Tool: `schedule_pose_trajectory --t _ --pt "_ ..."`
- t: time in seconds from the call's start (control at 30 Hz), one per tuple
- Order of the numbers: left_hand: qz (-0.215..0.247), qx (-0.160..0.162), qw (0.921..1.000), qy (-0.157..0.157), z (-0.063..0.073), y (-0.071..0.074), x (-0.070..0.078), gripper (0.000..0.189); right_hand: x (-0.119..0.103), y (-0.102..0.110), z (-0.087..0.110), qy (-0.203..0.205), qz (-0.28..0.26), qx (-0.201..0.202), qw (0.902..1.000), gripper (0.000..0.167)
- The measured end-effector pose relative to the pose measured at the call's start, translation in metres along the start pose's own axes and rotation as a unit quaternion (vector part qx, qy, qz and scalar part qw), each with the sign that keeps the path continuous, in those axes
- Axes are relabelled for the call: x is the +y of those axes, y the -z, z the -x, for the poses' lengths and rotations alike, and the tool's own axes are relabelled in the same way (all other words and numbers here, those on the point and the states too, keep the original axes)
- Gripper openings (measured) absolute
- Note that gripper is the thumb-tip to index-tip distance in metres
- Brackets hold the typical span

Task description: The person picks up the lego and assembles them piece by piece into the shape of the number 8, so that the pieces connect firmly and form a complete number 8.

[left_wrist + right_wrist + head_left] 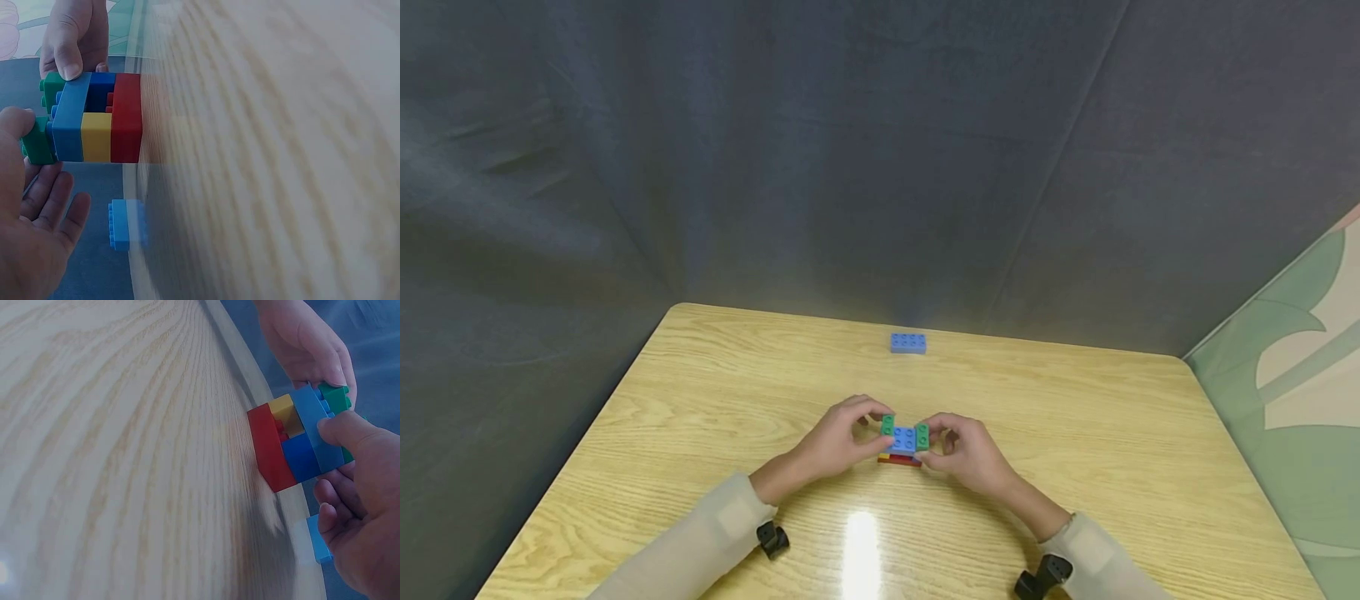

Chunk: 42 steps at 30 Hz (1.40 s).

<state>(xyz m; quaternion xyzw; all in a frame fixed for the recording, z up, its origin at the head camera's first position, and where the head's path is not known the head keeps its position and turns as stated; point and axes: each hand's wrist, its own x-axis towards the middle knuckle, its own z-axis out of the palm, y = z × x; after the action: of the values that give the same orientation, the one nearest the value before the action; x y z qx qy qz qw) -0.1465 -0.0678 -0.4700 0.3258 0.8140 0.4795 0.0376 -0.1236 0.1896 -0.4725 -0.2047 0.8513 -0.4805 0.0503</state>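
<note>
A small stack of toy building bricks stands on the table in front of me. At its bottom lies a red brick, with a yellow brick and a dark blue brick side by side above it. A lighter blue brick bridges these two. My left hand pinches a green brick at the left end of the bridge; it looks slightly tilted there. My right hand grips the stack's right end, thumb against the lighter blue brick, beside a second green brick.
A loose blue brick lies near the far edge of the wooden table. Dark curtain fabric hangs behind the table and to its left. A panel with leaf shapes borders the right side.
</note>
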Motion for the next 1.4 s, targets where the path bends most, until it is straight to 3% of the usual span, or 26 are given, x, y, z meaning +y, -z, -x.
schedule_pose_trajectory --t 1.1,1.4 --pt "0.012 -0.004 0.9999 0.010 0.0043 -0.0001 -0.0024 0.034 0.0004 0.0000 -0.0004 -0.008 0.000 -0.004 1.0000 0.023" --pt "-0.076 -0.020 0.9968 0.015 0.0006 0.0045 -0.0039 0.032 -0.0004 0.0010 -0.0003 -0.007 0.008 -0.005 0.9999 0.023"
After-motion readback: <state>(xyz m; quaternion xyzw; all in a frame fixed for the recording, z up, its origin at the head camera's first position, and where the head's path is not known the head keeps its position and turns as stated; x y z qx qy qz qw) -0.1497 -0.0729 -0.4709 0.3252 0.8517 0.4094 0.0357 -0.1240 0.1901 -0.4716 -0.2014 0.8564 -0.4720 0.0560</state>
